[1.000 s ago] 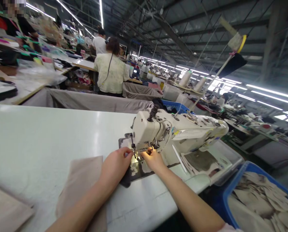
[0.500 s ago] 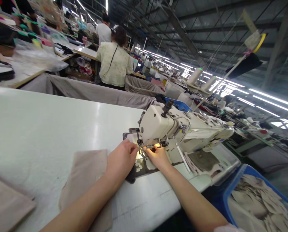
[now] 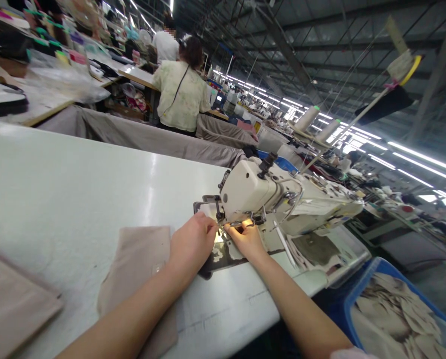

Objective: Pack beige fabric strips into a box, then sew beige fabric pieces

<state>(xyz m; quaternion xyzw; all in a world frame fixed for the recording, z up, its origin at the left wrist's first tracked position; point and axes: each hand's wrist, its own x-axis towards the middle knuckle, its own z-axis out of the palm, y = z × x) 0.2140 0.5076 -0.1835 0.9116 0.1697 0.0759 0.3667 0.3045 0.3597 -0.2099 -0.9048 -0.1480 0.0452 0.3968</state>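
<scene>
A cream sewing machine (image 3: 245, 192) stands on the pale table, its lamp lighting the needle area. My left hand (image 3: 195, 239) is at the left of the needle, thumb and forefinger pinched together; whatever is between them is too small to make out. From the right, my right hand (image 3: 247, 242) reaches under the machine head with its fingertips pinched close to the needle, also on something I cannot make out. The two hands' fingertips nearly meet. Under my left forearm lies a beige fabric piece (image 3: 138, 254), flat on the table.
Another beige fabric piece (image 3: 17, 304) lies at the table's left. A blue crate (image 3: 348, 311) of cut fabric stands at the lower right. Folded fabric (image 3: 314, 249) rests beside the machine. Thread cones (image 3: 307, 118) stand behind it. A person (image 3: 181, 97) sits with their back towards me.
The camera view has shifted slightly, so the scene sits a little further right. Both hands stay pinched at the needle, with hardly any movement against the machine.
</scene>
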